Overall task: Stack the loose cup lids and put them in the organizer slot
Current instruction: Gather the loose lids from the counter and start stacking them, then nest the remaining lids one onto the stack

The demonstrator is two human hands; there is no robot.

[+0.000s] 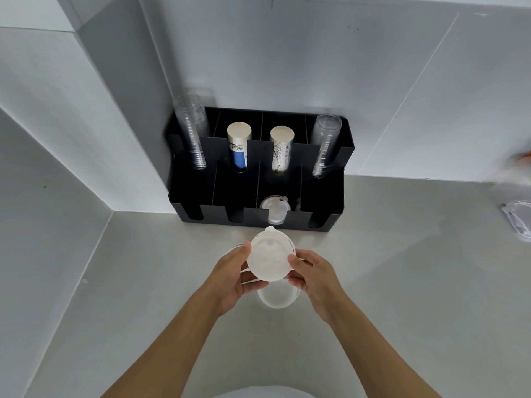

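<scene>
A small stack of translucent white cup lids [270, 255] is held above the counter between both hands, just in front of the black organizer [327, 202]. My left hand [232, 275] grips its left edge and my right hand [313, 278] grips its right edge. Another loose lid [277, 297] lies on the counter below the hands, partly hidden by them. A sliver of one more lid [237, 247] shows behind my left hand. Lids [274, 209] stand in the organizer's front slot, third from the left.
The organizer's rear slots hold two stacks of clear cups [192, 133] [324, 145] and two stacks of paper cups [238, 145] [281, 147]. Walls close in behind and on the left. Clear plastic packaging [517, 219] lies at the right edge of the counter.
</scene>
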